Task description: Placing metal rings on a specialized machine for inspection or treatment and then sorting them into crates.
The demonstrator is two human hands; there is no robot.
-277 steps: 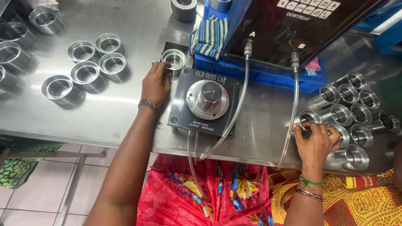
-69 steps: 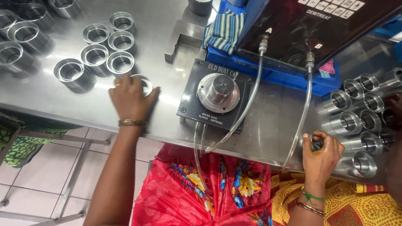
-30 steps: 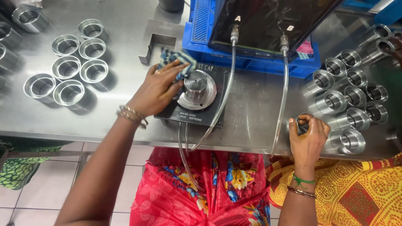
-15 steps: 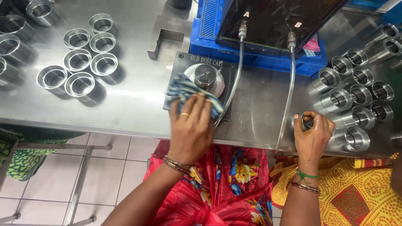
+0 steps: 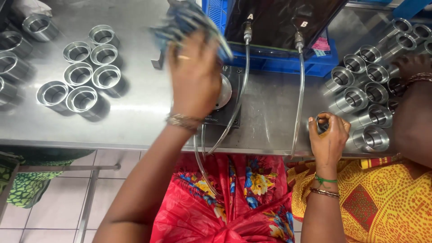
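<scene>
My left hand (image 5: 193, 76) is raised over the black test fixture (image 5: 225, 114), blurred by motion, and grips a blue striped cloth (image 5: 189, 20). The fixture's round metal boss (image 5: 223, 92) peeks out to the right of the hand. My right hand (image 5: 328, 137) rests near the front edge of the steel table (image 5: 135, 121), closed around a small dark metal part (image 5: 321, 122). It sits just left of a cluster of metal sleeves (image 5: 364, 94).
Several short metal rings (image 5: 81, 74) stand at the left. A black tester (image 5: 279, 18) sits in a blue crate (image 5: 288, 63) at the back, with two clear hoses (image 5: 299, 90) hanging over the table edge. A co-worker's arm (image 5: 411, 117) reaches among the sleeves at the right.
My left hand left the rings, took the cloth, rubbed it over the fixture, and has now lifted up and back. My right hand has stayed put on its part.
</scene>
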